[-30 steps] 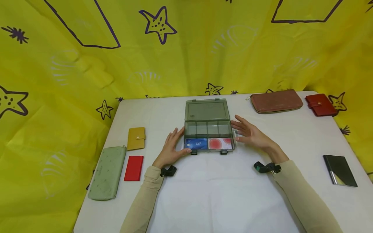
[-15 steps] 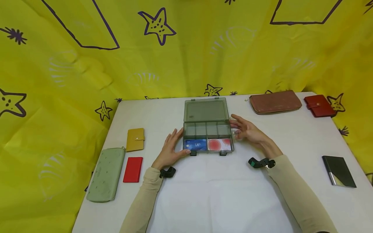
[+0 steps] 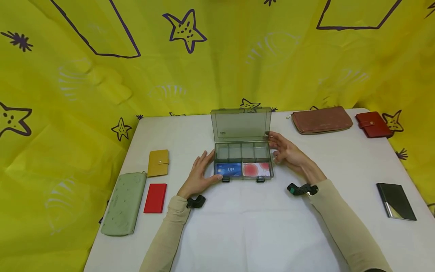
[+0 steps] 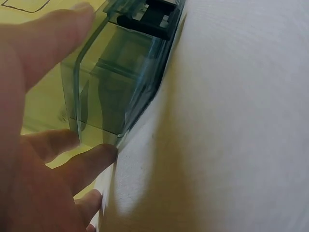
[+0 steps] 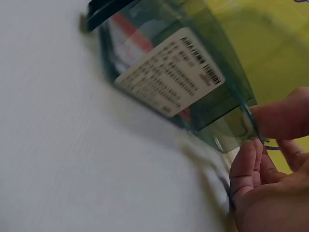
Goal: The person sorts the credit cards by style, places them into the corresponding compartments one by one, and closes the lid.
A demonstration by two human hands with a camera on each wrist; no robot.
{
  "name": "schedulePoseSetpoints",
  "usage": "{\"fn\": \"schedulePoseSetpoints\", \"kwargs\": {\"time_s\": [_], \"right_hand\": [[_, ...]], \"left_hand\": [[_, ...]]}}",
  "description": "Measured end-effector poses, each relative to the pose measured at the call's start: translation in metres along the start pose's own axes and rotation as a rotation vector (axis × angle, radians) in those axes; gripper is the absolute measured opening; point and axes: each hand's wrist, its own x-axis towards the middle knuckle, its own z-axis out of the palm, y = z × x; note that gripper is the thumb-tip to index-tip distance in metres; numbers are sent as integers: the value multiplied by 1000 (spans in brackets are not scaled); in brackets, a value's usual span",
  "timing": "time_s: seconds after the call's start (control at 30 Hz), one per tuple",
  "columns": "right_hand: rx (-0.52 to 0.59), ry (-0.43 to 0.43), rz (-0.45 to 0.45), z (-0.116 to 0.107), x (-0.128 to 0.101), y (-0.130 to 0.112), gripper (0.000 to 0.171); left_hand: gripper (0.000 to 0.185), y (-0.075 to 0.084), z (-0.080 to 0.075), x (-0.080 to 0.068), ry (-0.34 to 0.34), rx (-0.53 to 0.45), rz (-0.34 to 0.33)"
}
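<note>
Lid (image 3: 240, 124) of the grey plastic box (image 3: 243, 160) now stands nearly upright at the box's far edge; half a second ago it lay tilted back and flatter, a second ago flatter again. Right hand (image 3: 284, 151) sits closer to the box's right rear corner than before, thumb and fingers (image 5: 246, 164) pinching the lid's lower right edge, as the right wrist view shows. Left hand (image 3: 199, 173) has not moved: fingers straight and spread, resting against the box's left side, thumb near the front left corner, not curled round anything. Box stays mid-table on the white table (image 3: 238, 226), front compartments holding a blue card (image 3: 229, 168) and a red-and-white card (image 3: 256, 169), rear row of small compartments unchanged. Yellow wallet (image 3: 158, 162), green pouch (image 3: 124, 202) and red case (image 3: 155, 197) lie to the left, brown purse (image 3: 321, 119), red wallet (image 3: 374, 124) and black case (image 3: 395, 201) to the right, all where they were.
</note>
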Motion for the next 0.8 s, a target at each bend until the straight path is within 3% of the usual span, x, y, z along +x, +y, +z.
{"fn": "schedulePoseSetpoints", "kwargs": {"time_s": [0.1, 0.3, 0.47, 0.57, 0.63, 0.8], "right_hand": [[-142, 0, -21, -1, -3, 0, 86], [-577, -27, 29, 3, -18, -11, 68], [-707, -129, 14, 10, -30, -10, 62], [-712, -194, -5, 11, -34, -4, 71], [-736, -212, -23, 11, -36, -1, 86], [-898, -165, -88, 19, -40, 5, 113]], "left_hand": [[89, -1, 0, 0, 22, -20, 30], [72, 1, 2, 2, 52, -29, 25], [69, 4, 5, 3, 51, 27, 16], [65, 7, 6, 2, 46, 1, 33], [62, 8, 6, 2, 46, -10, 54], [59, 10, 6, 1, 39, 43, 46]]}}
